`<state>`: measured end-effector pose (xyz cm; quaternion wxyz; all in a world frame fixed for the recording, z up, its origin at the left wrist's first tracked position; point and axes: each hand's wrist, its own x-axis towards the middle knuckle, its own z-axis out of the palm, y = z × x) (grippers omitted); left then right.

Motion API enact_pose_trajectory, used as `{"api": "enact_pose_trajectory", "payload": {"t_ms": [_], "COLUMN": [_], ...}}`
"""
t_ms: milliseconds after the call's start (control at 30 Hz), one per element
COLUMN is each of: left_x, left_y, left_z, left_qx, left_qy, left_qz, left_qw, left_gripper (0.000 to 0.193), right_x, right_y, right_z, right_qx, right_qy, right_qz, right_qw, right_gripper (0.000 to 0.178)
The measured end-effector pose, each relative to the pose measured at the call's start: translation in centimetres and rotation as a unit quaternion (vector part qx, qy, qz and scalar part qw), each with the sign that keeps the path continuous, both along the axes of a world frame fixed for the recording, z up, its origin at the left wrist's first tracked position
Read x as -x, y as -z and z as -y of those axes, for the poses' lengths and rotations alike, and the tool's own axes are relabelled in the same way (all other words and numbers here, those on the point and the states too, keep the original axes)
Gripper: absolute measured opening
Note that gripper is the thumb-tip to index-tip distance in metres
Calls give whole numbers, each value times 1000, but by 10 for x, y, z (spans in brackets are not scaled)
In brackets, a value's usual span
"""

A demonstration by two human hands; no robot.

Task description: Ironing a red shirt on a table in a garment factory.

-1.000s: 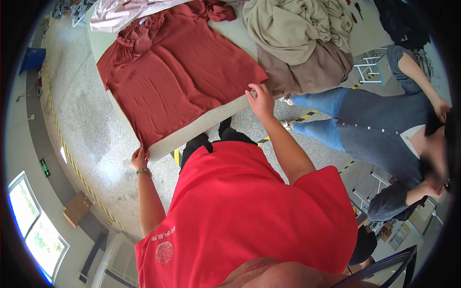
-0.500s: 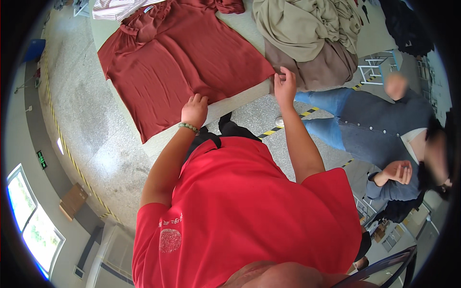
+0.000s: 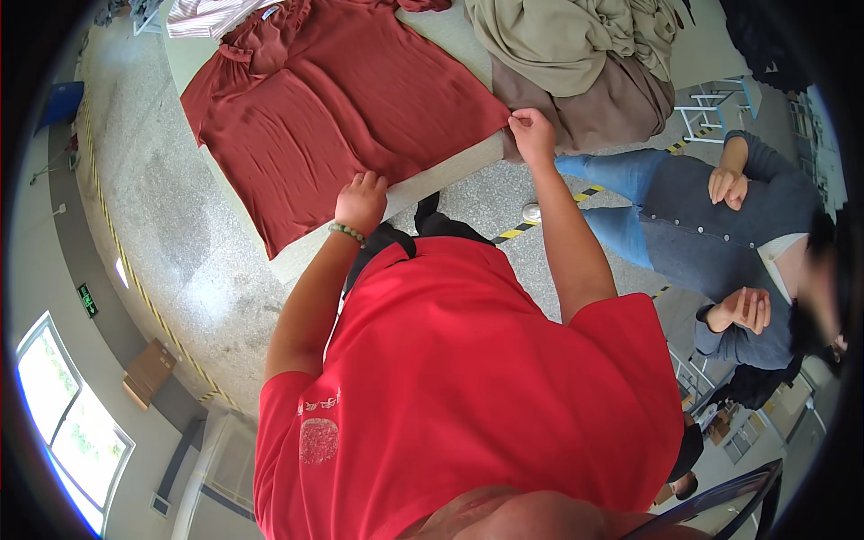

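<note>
Two hands at the hem of a rust-red blouse (image 3: 342,108) spread flat on the surface (image 3: 432,180).

The left hand (image 3: 362,200) rests knuckles-up on the hem, fingers curled, grip unclear. The right hand (image 3: 533,135) pinches the hem corner beside a beige clothes pile (image 3: 576,54). Judged: straightening; folding needs both corners gripped.

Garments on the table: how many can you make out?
4: a rust-red shirt spread flat, a striped piece at the far-left edge, an olive bundle atop a brown one. More may be hidden.
</note>
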<state>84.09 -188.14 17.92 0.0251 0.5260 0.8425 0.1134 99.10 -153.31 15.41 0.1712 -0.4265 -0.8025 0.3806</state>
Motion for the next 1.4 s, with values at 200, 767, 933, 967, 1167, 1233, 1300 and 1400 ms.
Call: {"api": "enact_pose_trajectory", "payload": {"t_ms": [200, 767, 933, 967, 1167, 1233, 1300, 1400], "left_x": [-1, -8, -2, -1, 0, -1, -9, -19], "left_y": [2, -28, -40, -45, 25, 60, 87, 114], "left_z": [4, 60, 180, 208, 404, 455, 492, 526], "left_qx": [-1, -47, -101, -96, -58, -19, -48, 95], "left_qy": [-12, -61, -224, -249, -370, -403, -581, -576], "left_qz": [-6, 90, 208, 199, 290, 335, 572, 595], "left_qw": [1000, 993, 947, 943, 881, 851, 577, 552], "left_gripper": [5, 16, 12, 9, 17, 20, 26, 28], "right_x": [1, 3, 13, 13, 22, 37, 59, 77], "right_y": [9, -23, -54, -56, -67, -70, -75, -93], "right_z": [-6, 38, 138, 151, 225, 277, 340, 402], "right_qx": [57, -171, -259, -226, -239, -251, -213, -207], "right_qy": [2, 27, -34, -45, -61, -110, -145, -203], "right_qz": [-48, 43, 146, 240, 251, 196, 178, 147], "right_qw": [997, 984, 954, 943, 936, 941, 950, 945], "right_gripper": [18, 54, 110, 122, 130, 130, 128, 120]}}
